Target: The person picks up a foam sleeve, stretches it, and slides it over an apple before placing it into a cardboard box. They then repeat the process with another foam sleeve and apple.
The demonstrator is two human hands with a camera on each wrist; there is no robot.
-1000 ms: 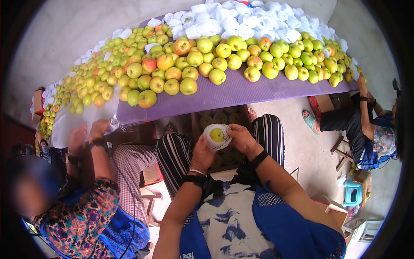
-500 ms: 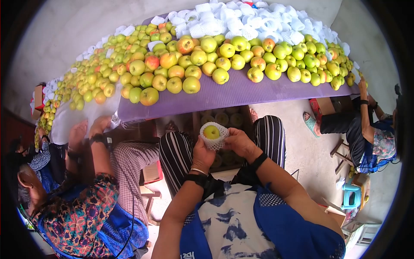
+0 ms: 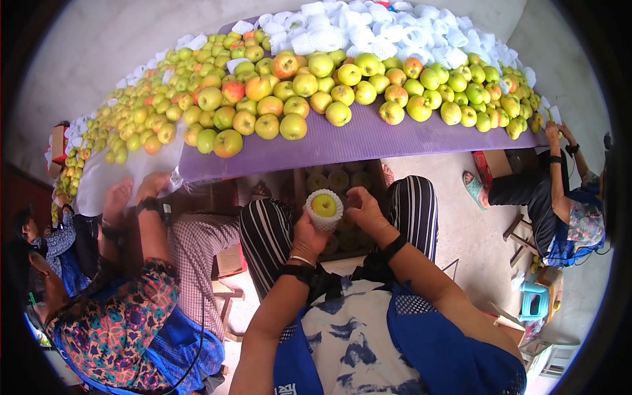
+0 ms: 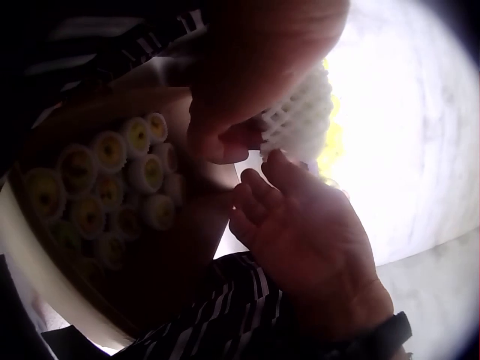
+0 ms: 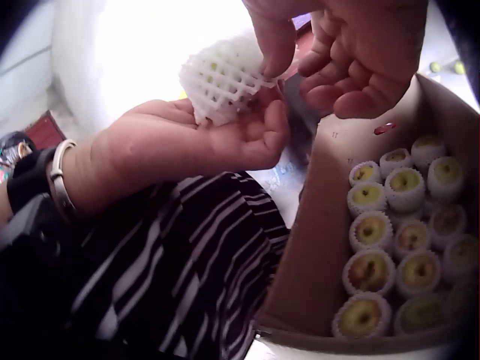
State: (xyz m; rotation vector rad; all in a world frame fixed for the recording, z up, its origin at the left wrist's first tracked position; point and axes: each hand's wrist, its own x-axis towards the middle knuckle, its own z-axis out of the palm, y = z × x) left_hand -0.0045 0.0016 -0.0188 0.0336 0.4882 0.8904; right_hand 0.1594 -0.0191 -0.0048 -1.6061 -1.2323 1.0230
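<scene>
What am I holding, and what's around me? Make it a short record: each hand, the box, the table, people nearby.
Left hand: holds an apple in a white foam net
Right hand: beside the net, fingers loosely curled; contact unclear
Cardboard box: holds netted apples
Purple tabletop: loose apples in front, heaped foam nets behind
People nearby: one close on the left, one farther right, others partly visible

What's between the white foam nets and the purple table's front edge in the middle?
Apples next to the foam nets, then bare purple tabletop, in the head view.
</scene>
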